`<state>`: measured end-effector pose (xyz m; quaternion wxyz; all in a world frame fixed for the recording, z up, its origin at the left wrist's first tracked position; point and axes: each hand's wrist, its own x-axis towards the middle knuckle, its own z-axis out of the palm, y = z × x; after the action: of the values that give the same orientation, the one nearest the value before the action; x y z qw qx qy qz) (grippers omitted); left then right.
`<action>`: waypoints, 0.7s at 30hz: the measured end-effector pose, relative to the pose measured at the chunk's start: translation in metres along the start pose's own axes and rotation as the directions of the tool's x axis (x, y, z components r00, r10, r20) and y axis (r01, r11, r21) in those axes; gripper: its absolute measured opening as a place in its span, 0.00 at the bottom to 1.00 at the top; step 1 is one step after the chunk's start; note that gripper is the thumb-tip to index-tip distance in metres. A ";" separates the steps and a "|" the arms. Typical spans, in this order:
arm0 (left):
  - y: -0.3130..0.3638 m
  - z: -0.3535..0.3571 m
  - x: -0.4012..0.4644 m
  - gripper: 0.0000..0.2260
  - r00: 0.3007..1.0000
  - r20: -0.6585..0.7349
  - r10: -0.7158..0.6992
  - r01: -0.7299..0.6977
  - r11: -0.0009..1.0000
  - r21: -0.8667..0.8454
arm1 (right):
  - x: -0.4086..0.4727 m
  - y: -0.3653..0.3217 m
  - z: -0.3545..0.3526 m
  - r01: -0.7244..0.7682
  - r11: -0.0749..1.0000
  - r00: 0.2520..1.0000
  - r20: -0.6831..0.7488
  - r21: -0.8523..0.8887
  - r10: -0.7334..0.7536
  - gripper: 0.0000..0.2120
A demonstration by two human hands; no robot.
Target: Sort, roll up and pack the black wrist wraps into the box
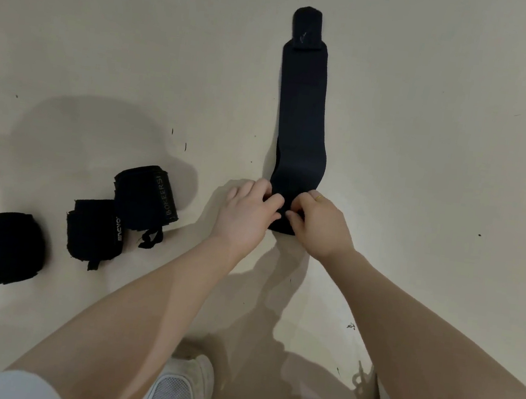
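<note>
- Unrolled wrist wrap [301, 104]: one long black strip, laid flat on the pale floor [426, 153], running straight away from the hands; narrower closure tab [306, 29] at the far end, well beyond reach.
- Left hand [247, 210]: fingers curled onto the near end of the strip, pinching it from the left edge.
- Right hand [318, 222]: fingers likewise curled and gripping the same near end from the right edge; a ring shows on one finger. The two hands almost meet over the strip.
- Step in hand, as judged: the first tight turn of the roll is being started at the near end; nearly the full length lies unrolled ahead of the fingers.
- Next move calls for: both hands turning the coil forward together, keeping the edges square so the roll does not skew, and finishing at the far tab.
- Rolled wrist wraps [142, 197]: four black bundles in a row to the left of the left hand, the furthest cut by the frame edge; lettering on their edges.
- Box: not in view.
- White shoe [175, 390]: below the forearms, near the person.
</note>
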<state>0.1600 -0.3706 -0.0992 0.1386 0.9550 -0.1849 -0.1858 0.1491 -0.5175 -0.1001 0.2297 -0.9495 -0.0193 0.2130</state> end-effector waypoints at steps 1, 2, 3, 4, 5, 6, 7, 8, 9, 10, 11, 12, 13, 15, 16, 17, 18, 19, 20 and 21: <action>0.000 -0.002 0.002 0.12 1.000 -0.004 -0.020 0.020 1.000 0.000 | 0.000 0.002 -0.003 0.025 1.000 0.999 0.046 -0.009 -0.025 0.14; 0.001 -0.005 0.006 0.12 0.999 -0.006 -0.049 0.049 0.999 -0.001 | 0.000 0.003 -0.005 0.048 0.998 0.995 0.093 -0.042 -0.044 0.17; 0.001 -0.008 0.009 0.13 0.996 -0.002 -0.088 0.088 0.996 -0.004 | 0.000 0.002 -0.005 0.063 0.994 0.990 0.128 -0.091 -0.051 0.19; 0.001 -0.011 0.012 0.14 0.989 0.011 -0.144 0.145 0.989 -0.009 | 0.000 -0.001 -0.005 0.058 0.989 0.989 0.142 -0.139 -0.038 0.18; 0.002 -0.014 0.015 0.15 0.975 0.033 -0.218 0.219 0.975 -0.027 | 0.000 -0.005 -0.003 0.028 0.986 0.990 0.142 -0.162 -0.004 0.16; 0.002 -0.017 0.016 0.16 0.952 0.057 -0.302 0.306 0.948 -0.086 | 0.000 -0.011 -0.002 -0.020 0.988 0.991 0.129 -0.151 0.040 0.15; 0.001 -0.018 0.016 0.16 0.920 0.078 -0.384 0.392 0.902 -0.183 | 0.001 -0.018 0.001 -0.086 0.991 0.988 0.120 -0.105 0.099 0.14; 0.001 -0.018 0.015 0.14 0.888 0.091 -0.450 0.456 0.840 -0.295 | 0.001 -0.024 0.004 -0.163 0.986 0.980 0.113 -0.020 0.164 0.14; 0.000 -0.018 0.012 0.13 0.867 0.086 -0.491 0.484 0.786 -0.384 | 0.001 -0.031 0.008 -0.233 0.969 0.968 0.116 0.088 0.222 0.12; 0.001 -0.018 0.008 0.12 0.859 0.075 -0.507 0.487 0.761 -0.429 | 0.000 -0.037 0.014 -0.287 0.936 0.955 0.130 0.202 0.265 0.10; 0.001 -0.017 0.003 0.12 0.857 0.069 -0.511 0.486 0.755 -0.440 | -0.003 -0.045 0.021 -0.332 0.892 0.942 0.161 0.307 0.295 0.09; 0.000 -0.017 -0.004 0.12 0.854 0.065 -0.516 0.489 0.755 -0.437 | -0.006 -0.054 0.030 -0.372 0.839 0.927 0.209 0.396 0.313 0.11; -0.002 -0.016 -0.012 0.12 0.847 0.059 -0.528 0.498 0.752 -0.431 | -0.010 -0.061 0.039 -0.412 0.779 0.910 0.267 0.473 0.318 0.13; -0.007 -0.013 -0.028 0.14 0.825 0.033 -0.564 0.523 0.741 -0.421 | -0.015 -0.074 0.051 -0.480 0.634 0.874 0.386 0.606 0.293 0.13; -0.011 -0.012 -0.034 0.14 0.807 0.020 -0.590 0.540 0.724 -0.430 | -0.016 -0.078 0.055 -0.503 0.565 0.860 0.439 0.654 0.259 0.11; -0.016 -0.012 -0.039 0.15 0.774 0.025 -0.633 0.572 0.682 -0.457 | -0.016 -0.081 0.054 -0.518 0.531 0.847 0.487 0.670 0.212 0.09; -0.020 -0.013 -0.041 0.15 0.726 0.049 -0.686 0.615 0.616 -0.492 | -0.016 -0.082 0.052 -0.517 0.544 0.838 0.521 0.661 0.163 0.07; -0.024 -0.014 -0.041 0.16 0.678 0.095 -0.729 0.659 0.545 -0.518 | -0.016 -0.082 0.047 -0.495 0.596 0.834 0.539 0.632 0.120 0.09; -0.028 -0.015 -0.041 0.17 0.645 0.150 -0.749 0.695 0.494 -0.523 | -0.016 -0.080 0.040 -0.441 0.680 0.839 0.538 0.586 0.080 0.10; -0.030 -0.015 -0.040 0.18 0.637 0.200 -0.744 0.717 0.478 -0.508 | -0.017 -0.076 0.032 -0.342 0.780 0.869 0.492 0.524 0.050 0.11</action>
<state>0.1405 -0.3243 -0.0838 0.3153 0.8644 0.3033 -0.2479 0.1247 -0.4378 -0.0855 0.4808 -0.7487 0.0976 0.4458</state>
